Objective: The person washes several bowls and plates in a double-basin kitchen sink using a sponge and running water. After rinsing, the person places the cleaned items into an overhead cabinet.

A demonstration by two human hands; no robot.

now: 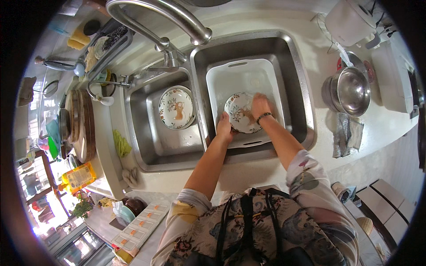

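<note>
A white ceramic plate with a leaf and deer pattern lies in a white plastic basin of water, set in the right sink bowl. My left hand grips the plate's left rim, its thumb on top. My right hand, with a beaded bracelet at the wrist, is on the plate's right part; its fingers are blurred, and whether it holds a cloth cannot be told. In the left sink bowl a similar patterned dish with a deer rests on what looks like another dish.
A curved steel faucet arches over the sinks from behind. Stacked steel bowls and grey cloths are on the right counter. A green cloth, wooden cutting boards and a yellow bottle stand or lie at the left.
</note>
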